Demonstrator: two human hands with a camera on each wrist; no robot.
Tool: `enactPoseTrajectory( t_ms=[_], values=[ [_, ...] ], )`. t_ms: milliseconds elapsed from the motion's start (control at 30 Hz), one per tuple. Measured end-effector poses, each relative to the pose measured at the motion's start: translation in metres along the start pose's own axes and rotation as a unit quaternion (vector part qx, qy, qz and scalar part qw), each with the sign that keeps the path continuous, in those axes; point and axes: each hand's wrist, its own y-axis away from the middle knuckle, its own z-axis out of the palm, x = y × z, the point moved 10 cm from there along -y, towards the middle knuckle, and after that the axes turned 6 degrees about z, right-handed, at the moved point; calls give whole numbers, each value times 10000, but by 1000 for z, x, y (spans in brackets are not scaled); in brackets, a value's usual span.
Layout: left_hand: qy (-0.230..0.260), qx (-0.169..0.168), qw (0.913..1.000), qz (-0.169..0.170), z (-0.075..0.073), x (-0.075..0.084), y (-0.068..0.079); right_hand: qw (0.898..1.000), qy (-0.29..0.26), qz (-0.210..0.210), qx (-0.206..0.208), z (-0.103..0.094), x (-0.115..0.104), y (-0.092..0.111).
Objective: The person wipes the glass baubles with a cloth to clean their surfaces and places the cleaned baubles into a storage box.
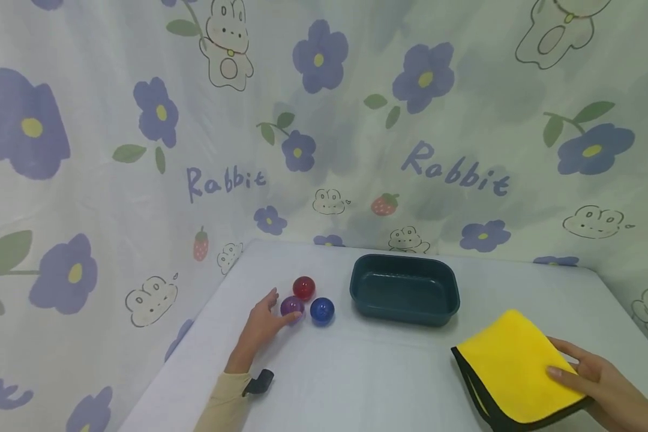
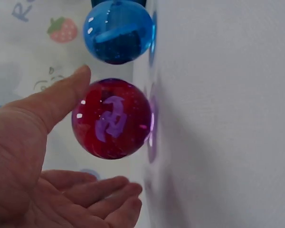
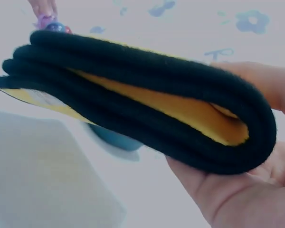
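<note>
My left hand [image 1: 262, 325] reaches around a clear purple ball [image 1: 291, 305] on the white table, thumb on its near side and fingers beyond it. In the left wrist view, the fingers are spread with a gap between them and the purple ball [image 2: 112, 118]. A red ball [image 1: 304, 288] sits just behind it and a blue ball [image 1: 322, 311] to its right. On the right, my right hand [image 1: 599, 378] grips a folded yellow cloth [image 1: 521, 366] with black edging. The right wrist view shows the folds of the cloth [image 3: 147, 90] edge-on between thumb and fingers.
A dark teal rectangular tub [image 1: 405, 317] stands at the back of the table [image 1: 378, 378], between the balls and the cloth. A patterned curtain [image 1: 351, 120] with flowers and rabbits hangs behind and along the left. A dark strap [image 1: 258, 382] is on my left wrist.
</note>
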Motion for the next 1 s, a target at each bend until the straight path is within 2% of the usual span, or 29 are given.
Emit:
enactPoseTrajectory(
  t_ms=[167, 267, 367, 500, 733, 867, 1000],
  values=[
    [112, 129, 9995, 283, 1, 8, 1, 9921, 535, 177, 1124, -6, -11, -3],
    [214, 209, 9989, 367, 0, 10, 0, 9884, 517, 240, 1405, -4, -18, -3],
    [219, 320, 9985, 395, -3, 11, 0, 9897, 422, 179, 1355, 3, -26, -4],
    [-23, 436, 9985, 342, -8, 11, 0, 9910, 307, 46, 1301, 12, -37, -7],
    [-115, 454, 9987, 184, -16, 12, 5, 9907, 243, -496, 1242, 28, -60, -17],
    [50, 503, 9984, 260, -25, 28, 9, 9875, 328, -694, 1376, 34, -71, -20],
    [461, 610, 9960, 454, -31, 54, 10, 9846, 441, -978, 1383, 41, -87, -21]
  ],
)
